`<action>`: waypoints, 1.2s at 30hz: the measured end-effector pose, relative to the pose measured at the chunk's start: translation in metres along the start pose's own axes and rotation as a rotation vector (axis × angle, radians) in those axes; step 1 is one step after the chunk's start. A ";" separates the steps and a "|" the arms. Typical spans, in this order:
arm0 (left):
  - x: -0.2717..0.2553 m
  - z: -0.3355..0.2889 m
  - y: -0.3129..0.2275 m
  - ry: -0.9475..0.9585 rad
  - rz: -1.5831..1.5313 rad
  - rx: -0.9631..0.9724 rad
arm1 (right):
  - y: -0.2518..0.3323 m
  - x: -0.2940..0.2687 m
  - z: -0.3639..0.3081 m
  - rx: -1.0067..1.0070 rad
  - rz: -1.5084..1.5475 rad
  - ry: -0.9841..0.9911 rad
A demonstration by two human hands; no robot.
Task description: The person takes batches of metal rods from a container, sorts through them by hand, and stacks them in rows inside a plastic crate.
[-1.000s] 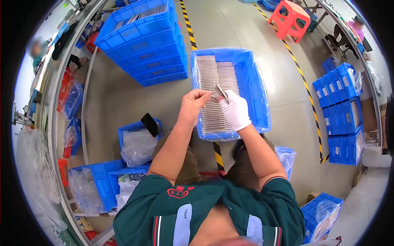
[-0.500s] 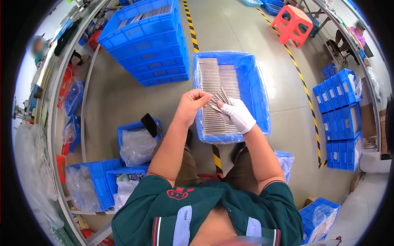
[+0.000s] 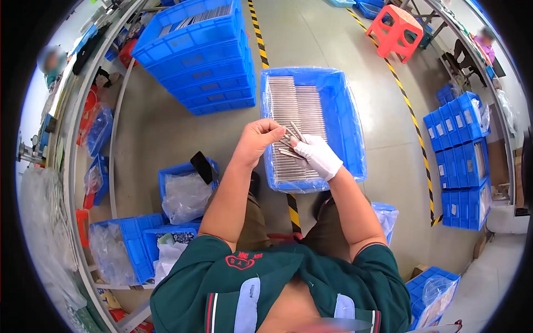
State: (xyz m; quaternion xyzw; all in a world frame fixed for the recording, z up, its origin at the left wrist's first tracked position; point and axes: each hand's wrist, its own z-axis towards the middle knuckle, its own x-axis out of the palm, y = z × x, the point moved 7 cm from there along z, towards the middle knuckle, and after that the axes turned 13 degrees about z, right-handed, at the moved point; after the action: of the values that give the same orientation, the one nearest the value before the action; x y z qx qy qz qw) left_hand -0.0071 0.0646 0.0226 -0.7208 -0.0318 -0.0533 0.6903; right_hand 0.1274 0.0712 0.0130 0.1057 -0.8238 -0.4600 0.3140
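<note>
Over a plastic-lined blue bin point(image 3: 348, 133), both hands meet. My gloved right hand point(image 3: 318, 156) is closed around several slim metal rods point(image 3: 297, 131), which splay out at different angles. My bare left hand point(image 3: 260, 141) pinches at the ends of these rods, thumb and forefinger together; whether it has one rod by itself is too small to make out. Beneath the hands, metal rods point(image 3: 284, 100) lie side by side in two stacked columns, filling the left and middle of the bin. The bin's right side shows bare blue wall and clear liner.
Stacked blue crates point(image 3: 208, 72) stand at the far left. A red stool point(image 3: 395, 33) is at the far right, near more stacked crates point(image 3: 458, 161). By my left leg, a dark phone-like object point(image 3: 203, 167) rests on a bin with plastic wrap point(image 3: 186, 200).
The rods in my right hand have shifted and now point at different angles. My right hand has turned slightly, and my left hand stays close beside it.
</note>
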 end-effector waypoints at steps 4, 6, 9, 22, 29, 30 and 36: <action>0.000 0.000 0.003 -0.057 0.032 0.037 | -0.001 -0.003 0.005 -0.104 -0.154 -0.082; -0.003 0.000 0.007 -0.100 0.034 0.048 | 0.008 -0.002 0.002 -0.201 -0.401 -0.175; 0.000 0.002 0.016 -0.080 0.064 0.015 | 0.005 -0.006 0.003 -0.196 -0.351 -0.154; -0.005 0.003 0.012 -0.125 -0.076 -0.043 | -0.005 0.000 0.003 -0.001 -0.115 -0.035; 0.003 0.001 0.007 0.001 0.046 -0.026 | -0.009 -0.002 0.004 0.022 -0.136 -0.022; 0.002 0.000 0.007 0.006 0.047 -0.027 | -0.013 -0.002 0.005 0.038 -0.138 0.000; -0.017 0.004 0.006 -0.168 -0.011 -0.003 | -0.005 0.006 0.002 0.064 -0.180 0.039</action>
State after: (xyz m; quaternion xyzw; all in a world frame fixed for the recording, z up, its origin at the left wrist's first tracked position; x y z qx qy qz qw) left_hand -0.0231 0.0683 0.0148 -0.7237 -0.0935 0.0036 0.6837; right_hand 0.1211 0.0665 0.0107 0.1980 -0.8190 -0.4577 0.2837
